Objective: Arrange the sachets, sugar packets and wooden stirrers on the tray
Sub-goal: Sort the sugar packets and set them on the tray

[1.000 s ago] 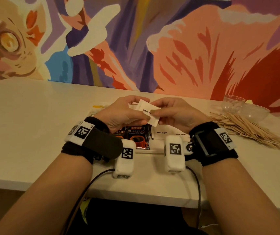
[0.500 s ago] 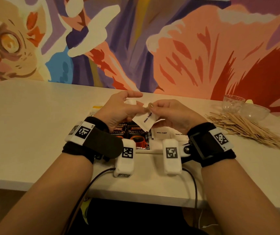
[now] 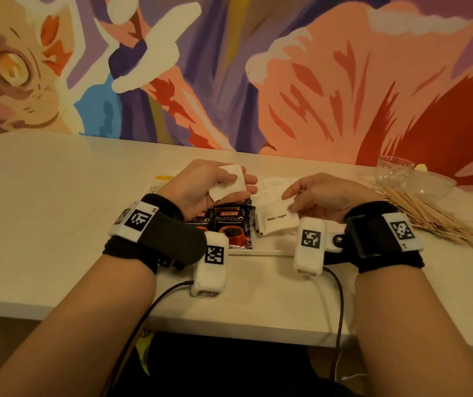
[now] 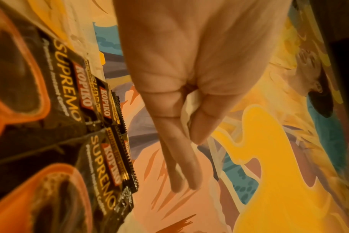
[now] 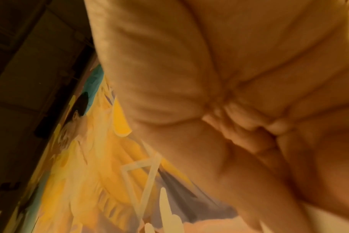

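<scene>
The left hand [image 3: 201,187] was raised above the tray [image 3: 261,250], its thumb and fingers [image 4: 181,165] pinching a white sugar packet [image 3: 228,181] that lay across the palm. The right hand [image 3: 327,196] hovered over the right part of the tray, fingers bent, its fingertips pinching the corner of another white packet [image 3: 279,219] printed "White Sugar", which lay on the tray among more white packets [image 3: 272,186]. On the left part of the tray, under the left hand, lay dark coffee sachets [image 3: 234,227] side by side, labels facing up. The tray sat on the pale worktop [image 3: 43,196]. To the right of the tray, on the worktop, a heap of wooden stirrers [image 3: 430,216] lay well apart from both hands, and beyond the stirrers stood two clear glass bowls [image 3: 427,183].
</scene>
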{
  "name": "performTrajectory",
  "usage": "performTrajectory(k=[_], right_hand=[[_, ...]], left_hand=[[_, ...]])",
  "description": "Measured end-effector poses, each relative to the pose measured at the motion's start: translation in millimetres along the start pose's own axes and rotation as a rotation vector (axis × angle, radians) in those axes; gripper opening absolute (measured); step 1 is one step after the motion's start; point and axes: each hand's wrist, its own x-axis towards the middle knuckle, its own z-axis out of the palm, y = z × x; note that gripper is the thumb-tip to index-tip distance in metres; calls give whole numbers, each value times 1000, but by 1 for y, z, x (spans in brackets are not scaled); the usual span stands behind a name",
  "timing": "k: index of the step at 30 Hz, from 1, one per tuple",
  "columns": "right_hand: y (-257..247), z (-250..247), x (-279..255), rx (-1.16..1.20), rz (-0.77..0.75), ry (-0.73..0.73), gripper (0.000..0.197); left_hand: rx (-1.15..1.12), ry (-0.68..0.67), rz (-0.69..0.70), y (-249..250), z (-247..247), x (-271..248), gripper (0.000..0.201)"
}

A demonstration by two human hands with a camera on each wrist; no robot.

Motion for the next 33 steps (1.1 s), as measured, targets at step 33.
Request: performTrajectory(k=[33], right_hand=[[-31,-7,-23,-146,-281,-116,16]], left_hand=[[846,10,150,24,28,-1,42]])
